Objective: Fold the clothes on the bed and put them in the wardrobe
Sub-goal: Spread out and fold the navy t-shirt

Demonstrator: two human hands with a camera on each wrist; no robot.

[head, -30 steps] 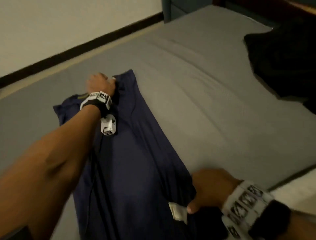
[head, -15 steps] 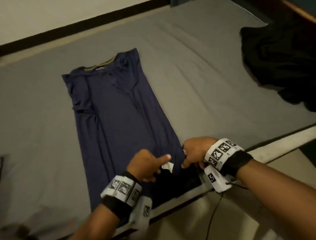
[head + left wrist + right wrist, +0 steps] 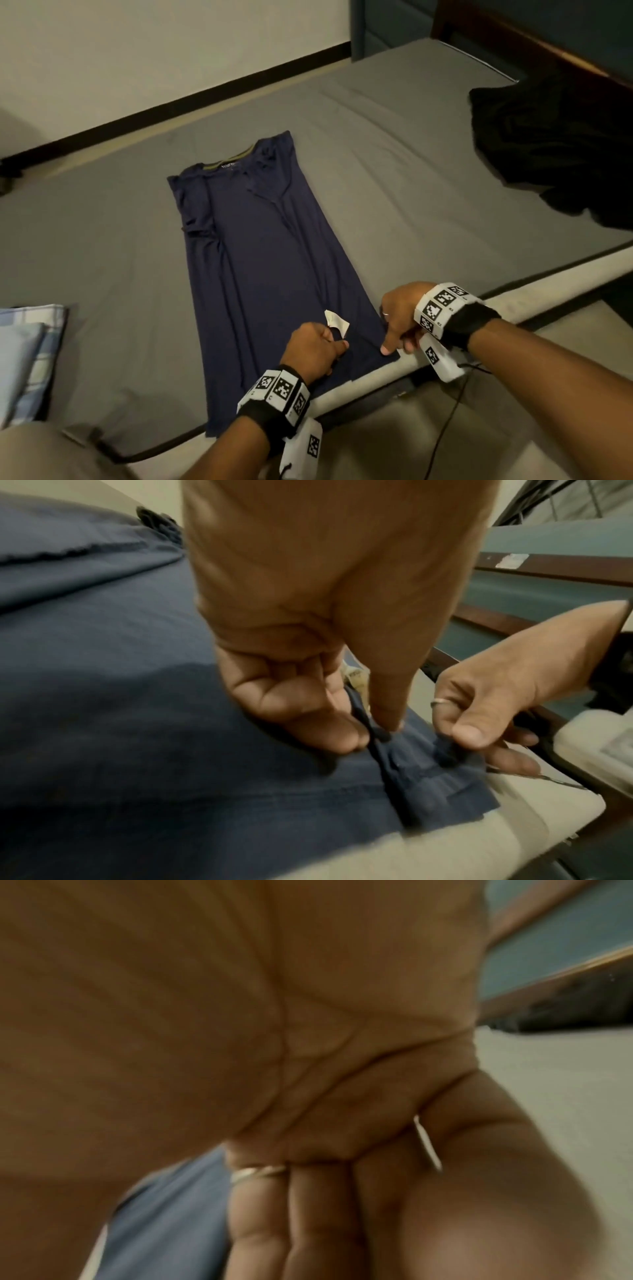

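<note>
A navy blue shirt (image 3: 260,260) lies flat on the grey bed (image 3: 394,178), sleeves folded in, collar far, hem at the near edge. My left hand (image 3: 317,346) pinches the shirt fabric near the hem, beside a white care label (image 3: 337,322) that sticks up. My right hand (image 3: 399,325) pinches the hem's right corner (image 3: 448,753) at the mattress edge. The left wrist view shows both pinches on the navy shirt (image 3: 137,723). In the right wrist view the palm (image 3: 274,1042) fills the frame, with blue cloth (image 3: 164,1218) below.
A crumpled black garment (image 3: 555,154) lies at the bed's far right. A folded plaid and light-blue cloth (image 3: 27,356) sits at the left edge. The pale mattress border (image 3: 513,308) runs along the near side, a cable (image 3: 448,421) hangs below it, and a wooden headboard (image 3: 534,44) stands behind.
My left hand came back from the collar to the hem. Both hands now pinch the fabric near the bottom right corner, and the label stands up more.
</note>
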